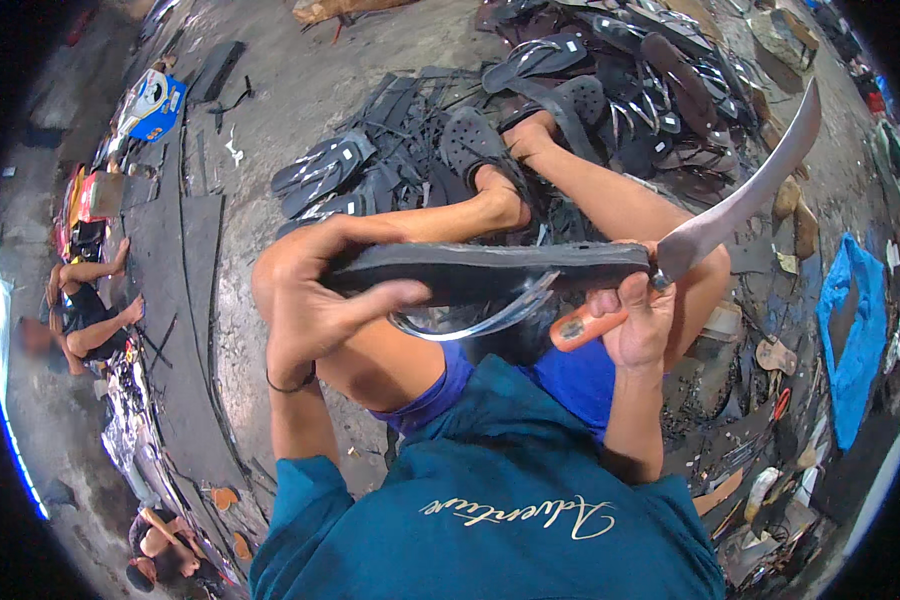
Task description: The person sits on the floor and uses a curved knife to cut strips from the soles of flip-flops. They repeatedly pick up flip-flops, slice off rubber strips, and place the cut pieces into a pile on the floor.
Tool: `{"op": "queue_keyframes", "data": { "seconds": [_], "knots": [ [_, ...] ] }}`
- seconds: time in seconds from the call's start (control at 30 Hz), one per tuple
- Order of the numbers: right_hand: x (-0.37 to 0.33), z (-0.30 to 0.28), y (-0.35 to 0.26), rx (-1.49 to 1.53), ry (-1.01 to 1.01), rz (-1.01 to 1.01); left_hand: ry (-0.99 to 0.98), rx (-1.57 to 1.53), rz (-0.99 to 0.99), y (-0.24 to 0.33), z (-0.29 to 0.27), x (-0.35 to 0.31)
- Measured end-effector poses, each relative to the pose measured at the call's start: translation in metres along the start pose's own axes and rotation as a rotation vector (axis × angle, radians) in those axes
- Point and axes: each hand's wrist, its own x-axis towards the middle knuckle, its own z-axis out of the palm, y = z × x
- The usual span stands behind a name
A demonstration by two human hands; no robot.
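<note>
Teal shirt point(490, 520) is filling the bottom of the view, with blue shorts point(570, 385) peeking out just above it. Left hand point(305, 290) is clamping tight around one end of a dark sole point(490, 268), thumb pressing along its near edge, holding it flat and level above the knees. Right hand point(635, 320) is gripping the orange handle of a knife point(740, 205), fist closed on it, with the long curved blade sticking up and out to the right, its base sitting right at the far end of the sole. A shiny strap point(485, 318) is looping down under the sole, between the two hands. Both bare legs are stretching forward, feet resting in a big pile of dark sandals point(620, 80) on the concrete floor point(290, 100). Blue cloth point(855, 330) is lying off to the right among scraps. Over on the left, another person point(85, 310) is sitting beside long dark sheets point(175, 300).
</note>
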Motion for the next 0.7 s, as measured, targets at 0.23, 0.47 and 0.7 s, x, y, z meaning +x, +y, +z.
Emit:
{"op": "queue_keyframes", "data": {
  "seconds": [0.23, 0.47, 0.7],
  "knots": [
    [0.003, 0.022, 0.026, 0.135, 0.090, -0.001, 0.600, -0.764, 0.229, -0.080, 0.072, -0.020],
    [-0.017, 0.053, 0.044, 0.208, 0.200, 0.054, 0.342, -1.329, -0.004, -0.064, 0.131, -0.027],
    [-0.030, 0.049, 0.036, -0.189, -0.061, 0.236, 0.345, -1.089, -0.186, -0.032, 0.098, -0.003]
  ]
}}
